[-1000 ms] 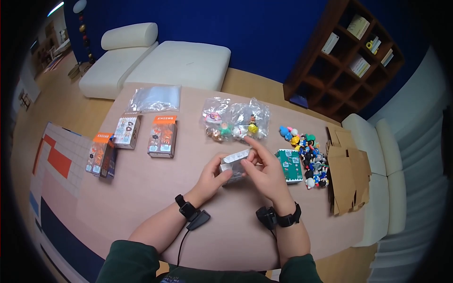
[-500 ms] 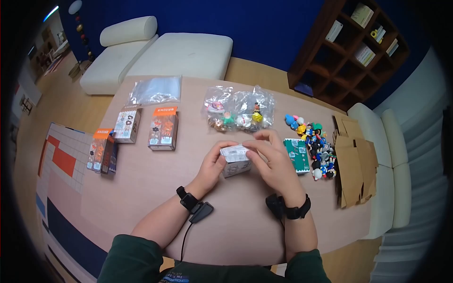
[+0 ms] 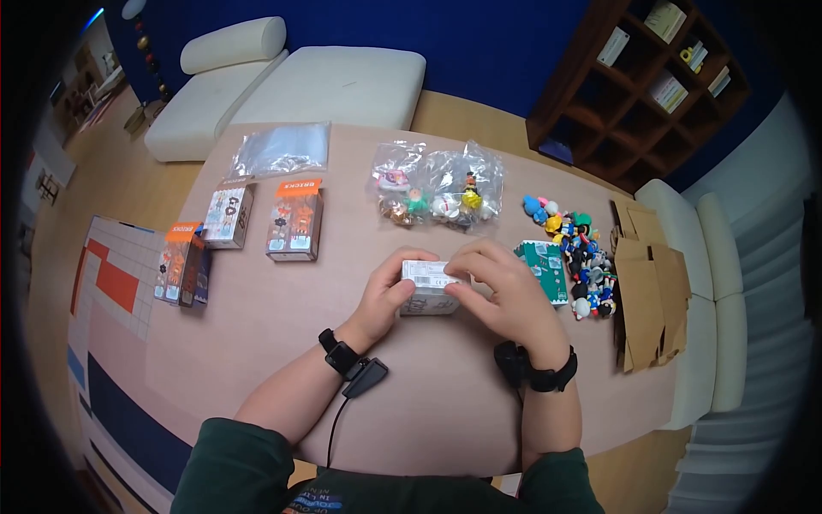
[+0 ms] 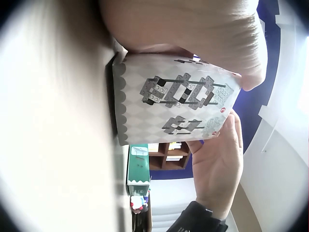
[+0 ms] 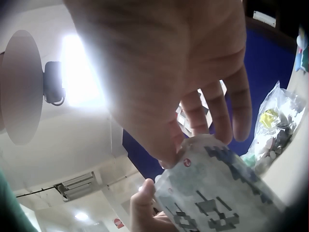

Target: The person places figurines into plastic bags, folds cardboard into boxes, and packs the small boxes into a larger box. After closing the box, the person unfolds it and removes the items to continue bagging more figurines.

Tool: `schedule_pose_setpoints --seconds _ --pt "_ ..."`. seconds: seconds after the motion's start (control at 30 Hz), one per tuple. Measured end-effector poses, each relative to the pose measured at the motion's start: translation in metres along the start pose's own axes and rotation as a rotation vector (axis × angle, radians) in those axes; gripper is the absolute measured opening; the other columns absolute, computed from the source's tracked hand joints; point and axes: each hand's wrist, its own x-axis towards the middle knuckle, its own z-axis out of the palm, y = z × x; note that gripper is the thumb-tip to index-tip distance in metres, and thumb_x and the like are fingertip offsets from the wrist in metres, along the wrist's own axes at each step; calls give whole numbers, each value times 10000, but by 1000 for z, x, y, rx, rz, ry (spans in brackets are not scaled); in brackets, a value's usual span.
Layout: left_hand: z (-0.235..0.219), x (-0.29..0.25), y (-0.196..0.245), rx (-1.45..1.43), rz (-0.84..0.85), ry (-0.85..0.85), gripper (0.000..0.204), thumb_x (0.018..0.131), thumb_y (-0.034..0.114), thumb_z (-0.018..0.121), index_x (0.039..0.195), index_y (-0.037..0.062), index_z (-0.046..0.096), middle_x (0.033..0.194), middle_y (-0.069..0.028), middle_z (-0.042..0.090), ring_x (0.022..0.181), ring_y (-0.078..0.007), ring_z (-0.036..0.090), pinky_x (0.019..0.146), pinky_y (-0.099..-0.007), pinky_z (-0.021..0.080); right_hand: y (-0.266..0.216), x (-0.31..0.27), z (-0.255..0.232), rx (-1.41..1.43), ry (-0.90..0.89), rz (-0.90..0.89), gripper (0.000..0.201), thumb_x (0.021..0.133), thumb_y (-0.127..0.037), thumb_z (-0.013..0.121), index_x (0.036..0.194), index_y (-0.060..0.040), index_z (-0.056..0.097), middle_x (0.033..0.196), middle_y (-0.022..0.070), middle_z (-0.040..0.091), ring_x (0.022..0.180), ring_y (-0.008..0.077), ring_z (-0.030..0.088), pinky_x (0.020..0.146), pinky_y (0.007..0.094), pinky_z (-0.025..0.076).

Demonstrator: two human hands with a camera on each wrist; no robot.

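Observation:
A small white building-brick box (image 3: 428, 300), printed with grey brick models, stands on the table in front of me. My left hand (image 3: 377, 295) grips its left side, thumb on the near face and fingers round the far side. At the upper right corner, my right hand (image 3: 505, 287) pinches the box's top, with the thumb in front and the fingers bent over behind. The top panel (image 3: 425, 272), with a barcode and small print, faces up. Close up in the left wrist view, the printed face (image 4: 178, 99) shows grey brick parts and scalloped trim.
Left on the table (image 3: 231, 343) stand boxes with orange tops (image 3: 294, 220) and a white box (image 3: 229, 214). Clear plastic bags (image 3: 282, 147) lie behind; bagged figures (image 3: 437, 193) sit mid-back. Rightward are a green box (image 3: 544, 272), several loose figures (image 3: 586, 261) and flattened cardboard (image 3: 651, 291).
The box has turned upright, its top panel now level and facing up. My right hand has shifted from its top edge to the right corner, the raised index finger now bent down.

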Motion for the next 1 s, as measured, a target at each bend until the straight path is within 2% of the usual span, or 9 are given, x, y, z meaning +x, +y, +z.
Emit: schedule_pose_setpoints --seconds 0.33,0.43,0.53,0.6,0.7,0.73,0.87,0.93,1.0 --pt "1 -1 -1 -92 -30 -141 717 902 547 603 1371 16 496 1285 -100 573 1215 -196 560 1048 -349 439 -13 -7 10 165 -105 178 135 879 -126 696 976 -59 630 1130 135 580 1090 332 596 906 404 490" --pt "8 0 1 -116 43 -38 705 901 505 658 1383 17 495 1293 -108 572 1204 -197 567 1027 -344 459 -10 -8 13 226 -8 150 150 873 -118 711 970 -48 621 1238 171 558 1143 354 585 921 412 496" --pt "6 -1 0 119 54 -2 618 936 369 691 1402 21 481 1285 -105 591 1171 -189 591 997 -334 480 -11 -6 19 -3 97 163 257 854 -166 761 1056 -55 647 1324 194 523 1207 378 564 922 426 524" --pt "0 4 -10 -67 -46 142 486 988 216 658 1395 27 473 1258 -90 615 1137 -178 612 979 -325 500 -10 -8 32 -379 173 125 558 817 -235 805 1309 -83 589 1373 212 485 1205 429 561 907 457 549" --pt "-3 10 -12 -326 -113 277 377 1040 191 590 1363 27 487 1230 -80 633 1123 -175 625 976 -325 512 -28 -9 53 -300 128 209 791 804 -252 816 1479 -91 436 1459 241 411 1189 441 560 891 470 556" --pt "-6 10 -14 -356 -121 279 385 1056 241 574 1373 53 463 1276 -94 608 1143 -181 617 977 -331 526 -29 -12 63 -332 110 177 968 780 -285 836 1568 -110 302 1524 266 334 1202 439 550 882 466 564" --pt "2 9 -7 -427 -93 250 466 1075 388 505 1414 83 408 1351 -116 559 1151 -204 619 988 -348 530 -30 -11 74 -466 112 115 930 786 -267 821 1559 -98 333 1564 280 290 1236 447 528 907 471 559" --pt "8 9 8 -720 -187 178 548 1079 517 393 1436 103 366 1336 -123 536 1152 -235 622 992 -387 542 -28 -7 61 -407 34 241 883 791 -230 789 1543 -70 357 1566 289 299 1279 466 497 984 503 518" --pt "1 10 -8 -631 -189 121 562 1078 538 363 1429 99 375 1293 -119 542 1151 -247 625 988 -402 546 -18 -9 43 -432 106 231 853 797 -218 767 1535 -64 369 1557 297 316 1293 471 483 1019 511 490"
